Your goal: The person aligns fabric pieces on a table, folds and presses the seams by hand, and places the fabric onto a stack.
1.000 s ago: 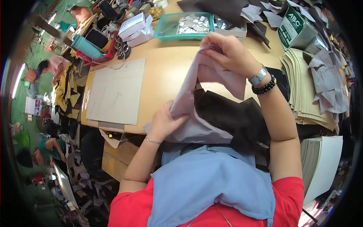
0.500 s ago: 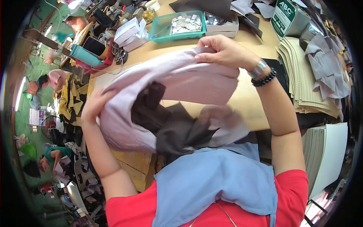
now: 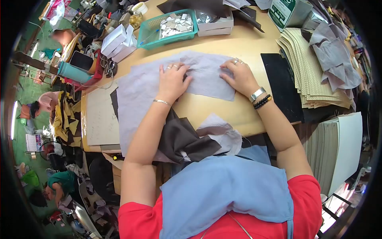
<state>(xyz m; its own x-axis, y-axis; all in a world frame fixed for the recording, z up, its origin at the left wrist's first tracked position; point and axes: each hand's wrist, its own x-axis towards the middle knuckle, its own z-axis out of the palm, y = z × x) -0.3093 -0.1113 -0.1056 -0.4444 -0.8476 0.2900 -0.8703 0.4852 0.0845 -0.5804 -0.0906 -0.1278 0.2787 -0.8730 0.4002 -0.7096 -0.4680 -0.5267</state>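
A thin lavender-grey fabric piece [image 3: 137, 87] lies spread on the table, its left part hanging over the front edge. My left hand [image 3: 172, 81] rests on it, fingers spread, palm down. My right hand [image 3: 240, 77] lies on the fabric's right part, fingers apart and slightly bent, holding nothing. Between and below my forearms, dark brown fabric [image 3: 187, 139] is bunched at the table's front edge against my apron. Beside it sits a crumpled pale fabric end [image 3: 219, 133]. What lies under the bunched cloth is hidden.
A green basket of small white pieces [image 3: 147, 38] and white boxes [image 3: 215, 26] stand at the back. Stacked cream sheets [image 3: 298, 59] and a black mat [image 3: 278, 83] lie on the right. A grey board [image 3: 99, 115] lies on the left. Other people work at far left.
The lavender fabric, lifted and folded in both hands before, now lies flat on the table. My left hand has moved right and inward; both hands have let go and press down on it.
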